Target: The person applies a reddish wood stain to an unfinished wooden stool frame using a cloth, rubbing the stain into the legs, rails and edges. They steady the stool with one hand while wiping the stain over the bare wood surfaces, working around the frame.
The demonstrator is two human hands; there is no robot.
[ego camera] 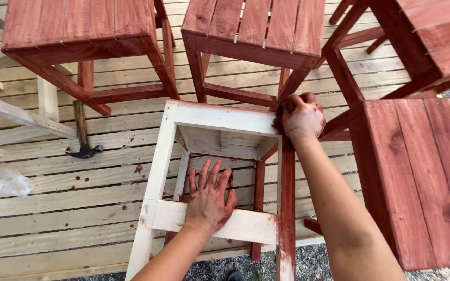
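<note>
The unpainted wooden frame [220,122] stands on the plank deck [79,208], partly stained red along its right side. The left hand [209,200] lies flat on the near rail, fingers spread, gripping nothing. The right hand [302,117] is curled over the far right corner; whatever it may hold there cannot be made out. Red-stained stools [256,31] stand around. A hammer [83,138] lies to the left.

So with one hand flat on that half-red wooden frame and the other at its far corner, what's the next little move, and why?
Probably rub the right hand along the bare top rail. The frame is red only down its right side, the right hand is closed over something dark at that corner, and the left hand already steadies the near rail.
</note>
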